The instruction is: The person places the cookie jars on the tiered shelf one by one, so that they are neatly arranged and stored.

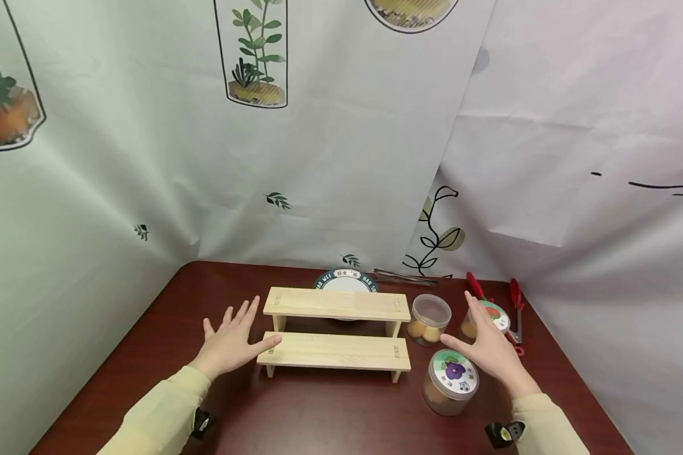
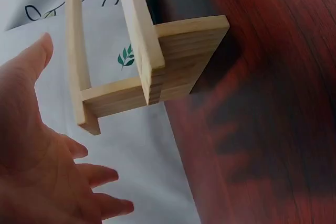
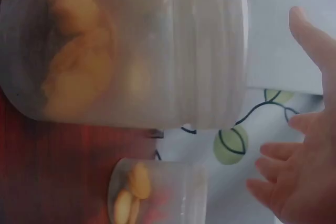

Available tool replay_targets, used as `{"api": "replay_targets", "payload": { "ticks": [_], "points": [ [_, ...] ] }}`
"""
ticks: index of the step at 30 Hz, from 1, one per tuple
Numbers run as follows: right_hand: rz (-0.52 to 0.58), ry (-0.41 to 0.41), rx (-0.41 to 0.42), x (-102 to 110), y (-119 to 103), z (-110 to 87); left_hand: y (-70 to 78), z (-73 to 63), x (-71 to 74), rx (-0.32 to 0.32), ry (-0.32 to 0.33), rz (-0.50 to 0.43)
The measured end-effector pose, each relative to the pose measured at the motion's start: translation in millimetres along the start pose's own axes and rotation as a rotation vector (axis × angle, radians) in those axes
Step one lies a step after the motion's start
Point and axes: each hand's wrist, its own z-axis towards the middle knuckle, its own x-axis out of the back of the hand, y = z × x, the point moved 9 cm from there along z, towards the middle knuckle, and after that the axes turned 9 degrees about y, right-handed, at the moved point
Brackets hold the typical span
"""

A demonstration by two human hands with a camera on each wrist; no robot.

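Note:
A pale two-tier wooden stand [image 1: 334, 351] stands upright on the dark table. Beside its left end, my left hand [image 1: 230, 341] is held with fingers spread, holding nothing. The same hand [image 2: 47, 166] appears close to the stand's side panel [image 2: 191, 51] in the left wrist view. Over the jars on the right, my right hand [image 1: 492, 351] is spread with nothing in it. Nearest it are a jar with a purple-flower lid [image 1: 454, 373] and one with an orange-pictured lid [image 1: 496, 315], partly hidden by the fingers. The right wrist view shows a jar [image 3: 142, 51] holding yellowish cookies.
A clear jar [image 1: 430, 316] of round cookies stands right of the stand. Behind the stand lies a green-rimmed plate [image 1: 346, 278], with metal tongs [image 1: 405, 278] beside it. Red-handled tongs [image 1: 516, 306] lie near the right edge. A printed cloth [image 1: 341, 158] hangs behind the table.

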Motion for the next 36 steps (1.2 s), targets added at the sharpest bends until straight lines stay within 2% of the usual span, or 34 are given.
{"api": "replay_targets", "payload": {
  "ticks": [5, 10, 16, 21, 25, 29, 36],
  "points": [
    [0.078, -0.003, -0.015, -5, 8, 7.2, -2.4, 4.6, -16.1, 0.028, -0.085, -0.033],
    [0.076, -0.002, -0.008, -9, 14, 13.1, -4.8, 7.5, -27.4, 0.048, -0.135, -0.036],
    [0.123, -0.007, 0.008, -19, 22, 20.2, -5.3, 12.4, -30.9, 0.025, -0.138, -0.065],
    [0.216, -0.015, 0.02, -29, 29, 30.2, -4.7, 19.6, -35.0, 0.004, -0.144, -0.126],
    [0.276, -0.046, 0.015, -38, 36, 38.2, -5.5, 22.4, -36.8, 0.045, -0.143, -0.144],
    [0.266, -0.061, -0.005, -43, 41, 44.2, -1.7, 22.5, -35.2, 0.078, -0.133, -0.129],
    [0.253, -0.075, 0.0, -55, 43, 50.7, -1.8, 21.6, -36.3, 0.079, -0.124, -0.094]
  ]
}}
